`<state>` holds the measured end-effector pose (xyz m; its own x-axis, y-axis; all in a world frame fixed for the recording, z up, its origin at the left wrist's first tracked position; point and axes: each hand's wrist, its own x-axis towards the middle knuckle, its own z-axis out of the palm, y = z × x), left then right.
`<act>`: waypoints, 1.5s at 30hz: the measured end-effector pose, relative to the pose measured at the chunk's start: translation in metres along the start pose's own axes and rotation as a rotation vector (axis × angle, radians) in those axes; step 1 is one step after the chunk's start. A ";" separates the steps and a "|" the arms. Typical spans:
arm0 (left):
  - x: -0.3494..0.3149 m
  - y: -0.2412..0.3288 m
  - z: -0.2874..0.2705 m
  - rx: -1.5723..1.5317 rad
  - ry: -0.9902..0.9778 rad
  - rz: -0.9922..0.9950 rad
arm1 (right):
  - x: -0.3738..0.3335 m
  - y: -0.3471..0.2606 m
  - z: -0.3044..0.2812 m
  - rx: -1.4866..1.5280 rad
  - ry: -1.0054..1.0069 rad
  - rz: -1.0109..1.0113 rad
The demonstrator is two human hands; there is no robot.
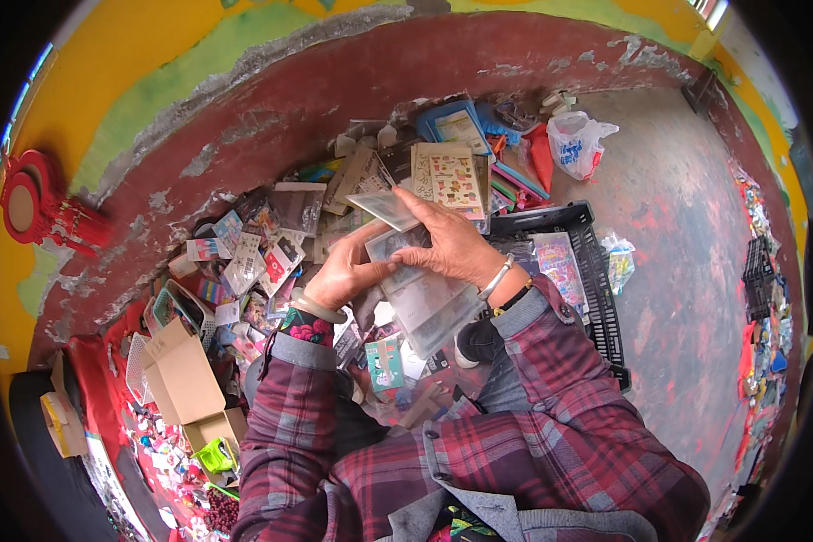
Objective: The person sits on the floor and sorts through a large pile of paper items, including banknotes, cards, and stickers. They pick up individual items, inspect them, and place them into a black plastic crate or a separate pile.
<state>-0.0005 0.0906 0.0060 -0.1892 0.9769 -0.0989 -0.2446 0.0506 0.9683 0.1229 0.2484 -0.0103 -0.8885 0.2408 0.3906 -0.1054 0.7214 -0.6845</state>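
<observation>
A fanned stack of clear, flat plastic sleeves is held in front of me, its lower end hanging above my lap. My left hand grips it from the left side, with the thumb pressed on the front. From the right, my right hand closes on the same stack, thumb meeting the left thumb. One greenish-clear sleeve sticks up apart from the others, against the right fingers. What the sleeves contain, if anything, is too faint to tell.
A heap of stationery and sticker sheets lies beyond my hands along the wall. At right stands a black plastic crate; a white plastic bag sits farther back. An open cardboard box and a white basket are at left.
</observation>
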 end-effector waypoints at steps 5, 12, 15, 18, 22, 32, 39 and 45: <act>0.005 -0.003 0.006 0.052 -0.040 -0.110 | 0.001 0.000 0.001 0.214 0.040 0.326; 0.006 -0.006 0.002 -0.008 0.036 -0.133 | 0.003 0.021 -0.005 0.458 0.200 0.386; 0.004 0.001 0.004 -0.001 0.050 -0.155 | 0.001 0.024 -0.011 0.338 0.182 0.395; 0.003 0.001 0.000 -0.002 0.037 -0.151 | 0.003 0.034 -0.013 0.350 0.207 0.361; 0.001 -0.004 -0.004 -0.131 0.034 -0.181 | 0.001 0.024 -0.033 0.536 0.034 0.669; 0.005 -0.012 0.000 -0.140 0.070 -0.142 | 0.002 0.014 -0.016 0.488 0.065 0.292; 0.012 -0.016 -0.009 -0.458 0.132 -0.200 | 0.004 -0.007 -0.002 0.304 0.063 -0.146; 0.010 -0.017 -0.007 -0.379 0.292 -0.079 | 0.004 -0.003 0.007 0.221 0.000 -0.239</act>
<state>-0.0045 0.0978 -0.0126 -0.4020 0.8713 -0.2815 -0.5882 -0.0101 0.8086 0.1164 0.2426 -0.0106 -0.8268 0.0819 0.5565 -0.4054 0.5989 -0.6906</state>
